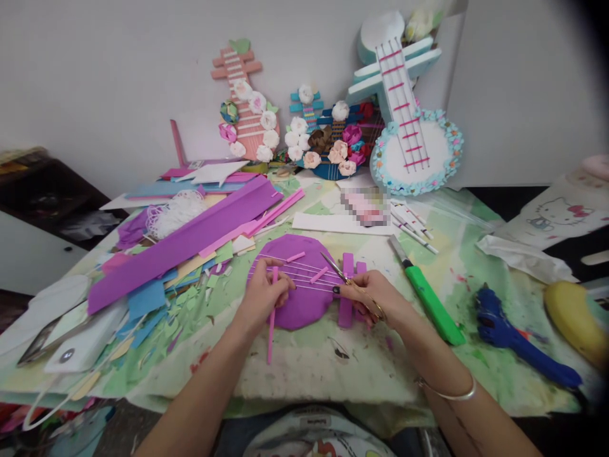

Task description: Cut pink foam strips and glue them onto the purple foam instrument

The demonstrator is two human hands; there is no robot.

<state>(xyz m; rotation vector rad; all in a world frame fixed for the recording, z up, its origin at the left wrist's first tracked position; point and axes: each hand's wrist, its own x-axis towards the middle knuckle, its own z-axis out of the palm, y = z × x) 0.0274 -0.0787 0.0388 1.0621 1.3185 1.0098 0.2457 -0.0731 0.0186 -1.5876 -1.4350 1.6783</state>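
A purple foam disc (299, 298) with white strings and short pink bars across it lies on the table in front of me. My left hand (264, 295) is closed round a thin pink foam strip (271, 330) that hangs down toward the table's front edge. Just to the right, my right hand (368, 297) grips small scissors (335, 268), their blades pointing up-left over the disc. Purple foam strips (347, 289) lie beside that hand.
A green utility knife (428, 295), a blue glue gun (511, 336) and a yellow object (573, 320) lie at the right. Purple and blue foam sheets (190, 238) and scraps fill the left. Decorated foam guitars (409, 127) lean on the back wall.
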